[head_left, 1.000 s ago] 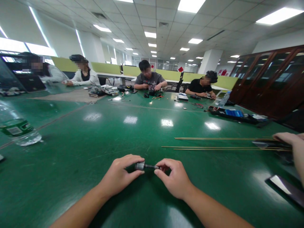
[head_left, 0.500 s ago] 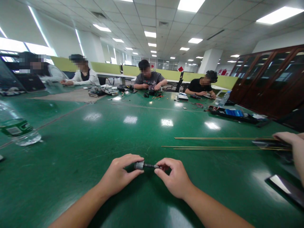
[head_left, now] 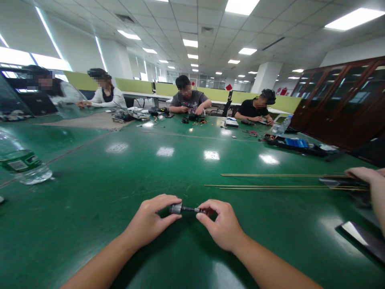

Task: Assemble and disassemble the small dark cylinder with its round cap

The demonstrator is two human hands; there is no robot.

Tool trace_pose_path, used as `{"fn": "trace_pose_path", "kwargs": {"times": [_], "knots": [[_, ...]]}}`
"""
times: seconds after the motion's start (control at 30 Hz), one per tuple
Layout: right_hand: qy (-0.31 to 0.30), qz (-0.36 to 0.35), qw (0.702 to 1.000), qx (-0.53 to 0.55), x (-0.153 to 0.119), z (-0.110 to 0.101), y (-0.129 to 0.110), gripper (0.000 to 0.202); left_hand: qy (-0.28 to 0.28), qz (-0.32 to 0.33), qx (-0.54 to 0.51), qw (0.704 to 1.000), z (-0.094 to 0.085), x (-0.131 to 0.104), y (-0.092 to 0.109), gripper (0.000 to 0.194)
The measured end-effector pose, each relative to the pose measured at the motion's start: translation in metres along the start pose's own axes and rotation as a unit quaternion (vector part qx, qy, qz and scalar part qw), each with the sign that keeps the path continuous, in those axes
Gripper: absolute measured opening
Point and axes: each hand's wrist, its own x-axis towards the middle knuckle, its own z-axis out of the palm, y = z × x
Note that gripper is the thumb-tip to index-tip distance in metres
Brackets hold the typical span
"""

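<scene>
Between my two hands, low in the middle of the view, a small dark tool [head_left: 188, 209] with a thick grey cylindrical end and a thin black shaft lies level. My left hand [head_left: 153, 220] pinches the thick grey end between thumb and fingers. The thin right end is pinched by the fingertips of my right hand [head_left: 221, 222], which partly hide its tip. Under both hands is the glossy green tabletop [head_left: 135, 172].
A water bottle [head_left: 25, 164] is at the left. Thin brass-coloured rods [head_left: 279, 175] extend from near another person's hand [head_left: 373, 180] at the right, above a phone [head_left: 362, 241]. Several people sit across the table, near an open black case [head_left: 296, 143].
</scene>
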Motion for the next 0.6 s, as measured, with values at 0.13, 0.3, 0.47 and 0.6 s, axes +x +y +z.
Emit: {"fn": "trace_pose_path", "kwargs": {"times": [0.13,0.3,0.47,0.6], "knots": [[0.001,0.001,1.000,-0.001,-0.0007,0.0003,0.0001,0.006,-0.002,-0.005,-0.004,1.000,-0.0007,0.0003,0.0006,0.031],[0.000,0.003,1.000,-0.003,-0.0007,0.0002,-0.0006,0.006,0.000,-0.006,-0.006,1.000,-0.0010,0.0003,0.0002,0.032],[0.001,0.004,1.000,-0.009,-0.0002,-0.0001,-0.0008,0.006,-0.002,-0.006,-0.007,1.000,-0.0013,0.0003,-0.0002,0.032],[0.003,0.003,1.000,-0.009,-0.0002,0.0005,0.0010,0.006,-0.001,-0.007,-0.005,1.000,-0.0022,0.0003,-0.0002,0.032]]}}
